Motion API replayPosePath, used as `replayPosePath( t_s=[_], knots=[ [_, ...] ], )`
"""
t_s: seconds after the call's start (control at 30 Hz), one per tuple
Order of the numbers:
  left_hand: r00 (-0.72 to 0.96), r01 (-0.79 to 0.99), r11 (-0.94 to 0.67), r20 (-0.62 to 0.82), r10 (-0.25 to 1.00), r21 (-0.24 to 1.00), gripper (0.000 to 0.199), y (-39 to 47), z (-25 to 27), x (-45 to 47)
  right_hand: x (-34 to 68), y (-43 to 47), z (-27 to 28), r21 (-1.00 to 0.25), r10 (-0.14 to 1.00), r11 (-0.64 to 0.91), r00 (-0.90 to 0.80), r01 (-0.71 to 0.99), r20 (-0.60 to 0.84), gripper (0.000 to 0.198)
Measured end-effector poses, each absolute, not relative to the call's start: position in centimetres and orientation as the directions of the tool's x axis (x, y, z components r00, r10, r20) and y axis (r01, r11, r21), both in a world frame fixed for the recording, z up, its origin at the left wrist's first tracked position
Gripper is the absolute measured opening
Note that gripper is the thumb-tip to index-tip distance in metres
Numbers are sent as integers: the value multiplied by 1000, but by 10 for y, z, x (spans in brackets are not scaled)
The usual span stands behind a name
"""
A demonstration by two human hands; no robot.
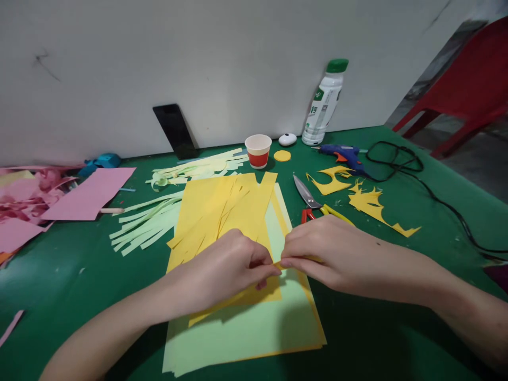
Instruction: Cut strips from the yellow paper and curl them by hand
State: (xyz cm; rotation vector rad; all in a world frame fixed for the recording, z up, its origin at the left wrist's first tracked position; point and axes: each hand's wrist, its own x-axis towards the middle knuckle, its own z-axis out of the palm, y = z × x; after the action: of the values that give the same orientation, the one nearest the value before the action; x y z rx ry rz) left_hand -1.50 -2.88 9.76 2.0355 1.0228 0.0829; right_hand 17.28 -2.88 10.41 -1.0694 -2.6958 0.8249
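Observation:
My left hand (238,264) and my right hand (325,251) meet near the middle, each pinching a narrow yellow paper strip (277,264) between thumb and fingers. Most of the strip is hidden by the fingers. Below and behind them lie yellow paper sheets (206,206), some with slits cut in them, on top of a stack of pale green paper (246,338). Just beyond my right hand rest scissors (307,193) with red and yellow handles, blades pointing away and partly covered by the hand.
Fringed green paper (153,219) and pink paper (93,193) lie left. Along the wall stand a phone (174,129), a paper cup (258,153) and a bottle (323,106). A blue glue gun (343,154), its black cord (436,198) and yellow scraps (369,201) lie right.

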Motion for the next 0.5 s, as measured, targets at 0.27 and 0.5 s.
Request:
replayPosePath(
  t_s=[0.27,0.5],
  knots=[
    [641,560,-20,-418,643,829,25,-14,108,-21,197,-6,117,-600,594,513,-758,614,-268,31],
    [654,557,97,-507,561,825,26,-3,101,-21,205,4,113,-602,547,379,-695,703,-467,29]
  ],
)
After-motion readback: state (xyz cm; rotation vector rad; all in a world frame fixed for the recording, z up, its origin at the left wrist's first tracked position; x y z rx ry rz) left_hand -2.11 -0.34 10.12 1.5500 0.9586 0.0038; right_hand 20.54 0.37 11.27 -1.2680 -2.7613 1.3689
